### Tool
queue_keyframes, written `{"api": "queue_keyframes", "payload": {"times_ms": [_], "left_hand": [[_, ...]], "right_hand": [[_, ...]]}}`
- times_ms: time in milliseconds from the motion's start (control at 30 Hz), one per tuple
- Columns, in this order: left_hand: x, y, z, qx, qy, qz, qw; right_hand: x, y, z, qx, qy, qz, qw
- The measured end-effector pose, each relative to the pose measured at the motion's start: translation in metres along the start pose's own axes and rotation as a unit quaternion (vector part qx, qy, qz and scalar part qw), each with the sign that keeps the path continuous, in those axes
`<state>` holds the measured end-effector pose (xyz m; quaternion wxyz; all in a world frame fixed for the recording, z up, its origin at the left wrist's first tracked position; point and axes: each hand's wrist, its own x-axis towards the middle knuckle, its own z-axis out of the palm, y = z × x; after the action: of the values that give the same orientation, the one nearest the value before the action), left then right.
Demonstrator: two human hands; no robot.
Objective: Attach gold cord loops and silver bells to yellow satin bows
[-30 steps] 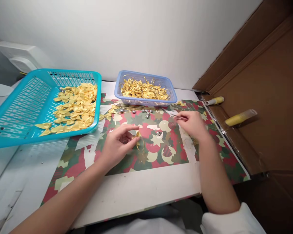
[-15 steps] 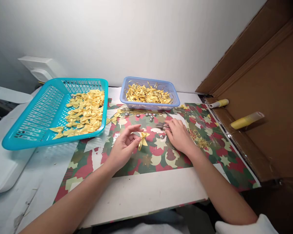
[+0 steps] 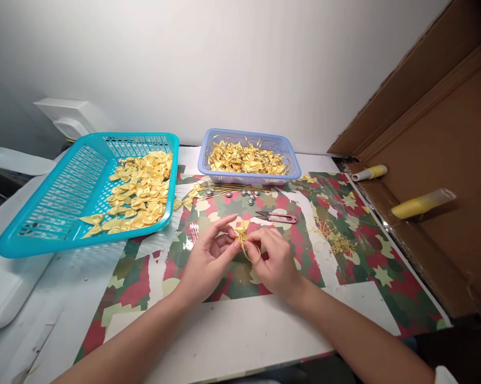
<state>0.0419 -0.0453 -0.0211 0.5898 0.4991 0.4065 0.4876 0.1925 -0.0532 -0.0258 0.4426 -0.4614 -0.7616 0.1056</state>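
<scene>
Between my two hands is a small yellow ribbon bow (image 3: 242, 229) with a loop of gold cord (image 3: 245, 249). My left hand (image 3: 210, 256) pinches the bow between thumb and index finger, the other fingers curled loosely. My right hand (image 3: 275, 260) is closed at the bow's right side, its thumb and index finger on the gold cord. Just beyond my right hand, thread snips (image 3: 278, 217) lie on the patterned paper, blades pointing left. Several small silver bells (image 3: 250, 197) rest farther back, beside a bundle of gold cords (image 3: 232, 188).
A turquoise basket (image 3: 174, 186) at the left holds many yellow bows. Behind the bells stands a blue-violet basket (image 3: 248, 176) of bows with gold cords. Cord scraps (image 3: 340, 240) lie at right. A cardboard wall (image 3: 436, 133) with two yellow-and-white tubes borders the right side.
My right hand has let go of the thread snips, leaving them on the paper, and moved left and nearer to the bow's cord. My left hand still holds the bow.
</scene>
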Motion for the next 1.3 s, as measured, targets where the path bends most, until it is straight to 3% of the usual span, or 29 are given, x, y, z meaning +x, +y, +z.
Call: {"api": "queue_keyframes", "payload": {"times_ms": [167, 267, 367, 533, 767, 933, 1033, 1167, 1300], "left_hand": [[-0.001, 0.006, -0.003, 0.163, -0.042, 0.006, 0.986], [-0.001, 0.008, -0.005, 0.195, -0.054, 0.014, 0.979], [-0.001, 0.008, -0.005, 0.162, -0.053, -0.007, 0.985], [0.002, 0.006, -0.004, 0.075, 0.016, -0.042, 0.996], [0.002, 0.006, -0.002, -0.01, -0.007, -0.089, 0.996], [-0.001, 0.005, -0.002, 0.022, 0.007, -0.056, 0.998], [-0.002, 0.004, -0.002, 0.076, 0.02, -0.011, 0.997], [-0.004, 0.004, -0.002, 0.136, 0.006, 0.042, 0.99], [-0.006, 0.005, 0.0, 0.138, 0.014, 0.044, 0.989]], "right_hand": [[-0.001, 0.0, -0.008, 0.055, -0.024, 0.024, 0.998], [0.0, -0.001, -0.01, 0.068, -0.038, 0.021, 0.997], [0.0, -0.002, -0.011, 0.082, -0.043, 0.019, 0.996], [-0.002, -0.005, -0.009, 0.103, 0.001, 0.043, 0.994], [-0.003, -0.003, -0.007, 0.138, -0.012, 0.087, 0.987], [-0.003, 0.0, -0.009, 0.118, -0.005, 0.074, 0.99], [-0.004, 0.001, -0.011, 0.044, 0.02, 0.021, 0.999], [-0.004, 0.003, -0.011, -0.048, -0.021, -0.074, 0.996], [-0.002, 0.006, -0.012, -0.082, -0.039, -0.077, 0.993]]}}
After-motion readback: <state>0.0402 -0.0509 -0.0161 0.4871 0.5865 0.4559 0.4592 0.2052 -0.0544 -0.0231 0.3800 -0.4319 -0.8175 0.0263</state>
